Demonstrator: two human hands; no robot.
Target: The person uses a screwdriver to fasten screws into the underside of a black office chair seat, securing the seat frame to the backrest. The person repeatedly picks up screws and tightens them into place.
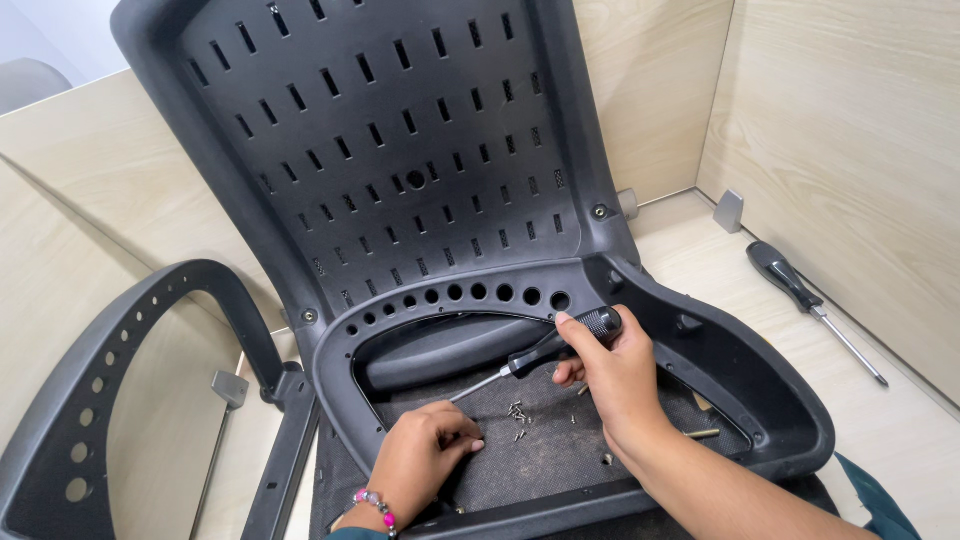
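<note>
Head view: hands work on black plastic perforated chair back [400,150].
Right hand [615,375] grips black-handled screwdriver [545,350]; left hand [425,450] pinched closed near small silver screws [518,412], grasp unclear.

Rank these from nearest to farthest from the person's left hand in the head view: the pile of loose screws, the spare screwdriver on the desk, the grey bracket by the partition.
From the left hand:
1. Loose screws, just right of it on the seat.
2. Spare screwdriver, far right on the desk.
3. Grey bracket, upper right by the partition; nearly level with the screwdriver.

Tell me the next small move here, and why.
Probably lift one screw from the loose screws with the left hand, whose fingers rest closed on the dark mat just beside them. The right hand already grips the screwdriver, tip angled down toward the left hand.
</note>
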